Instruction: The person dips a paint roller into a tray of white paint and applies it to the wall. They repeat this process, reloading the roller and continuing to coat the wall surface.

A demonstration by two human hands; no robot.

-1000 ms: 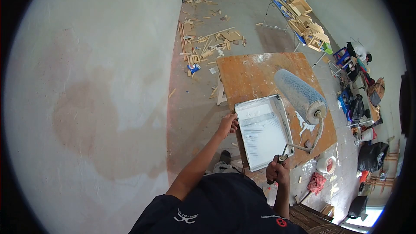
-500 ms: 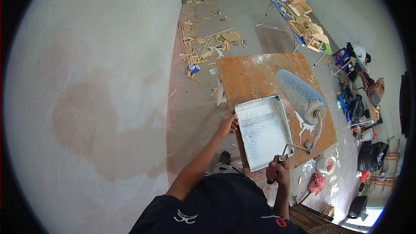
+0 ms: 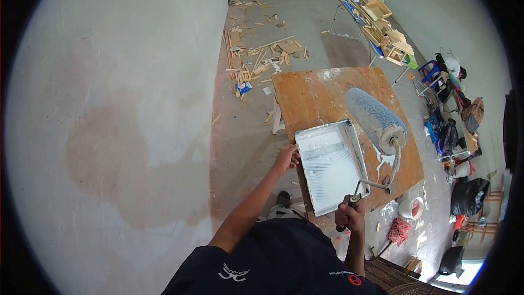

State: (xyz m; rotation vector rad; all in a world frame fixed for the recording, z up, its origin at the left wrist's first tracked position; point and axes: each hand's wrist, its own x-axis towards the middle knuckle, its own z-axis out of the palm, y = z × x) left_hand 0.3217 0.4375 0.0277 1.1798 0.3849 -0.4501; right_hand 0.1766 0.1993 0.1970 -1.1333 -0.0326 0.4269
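A paint roller [image 3: 376,117] with a blue-white sleeve is raised over the right side of the tray. My right hand [image 3: 351,216] is closed around its dark handle, near the tray's lower right corner. White paint covers the ribbed floor of the paint tray [image 3: 357,147], which lies at the left edge of a paint-spotted wooden table [image 3: 305,90]. At the tray's upper left edge, my left hand [image 3: 287,157] has its fingers curled in and holds the rim. The palm side of that hand is hidden.
To the left rises a wall [image 3: 136,147] with a large brownish patch. Wood scraps [image 3: 262,60] litter the floor beyond the table. A folding table [image 3: 365,22] bears wooden pieces at the back. A white bucket [image 3: 410,208] and a red checked cloth [image 3: 399,231] are at the right.
The roller has shifted slightly to the left, its frame turning a little with it. My left hand and the tray stay where they were.
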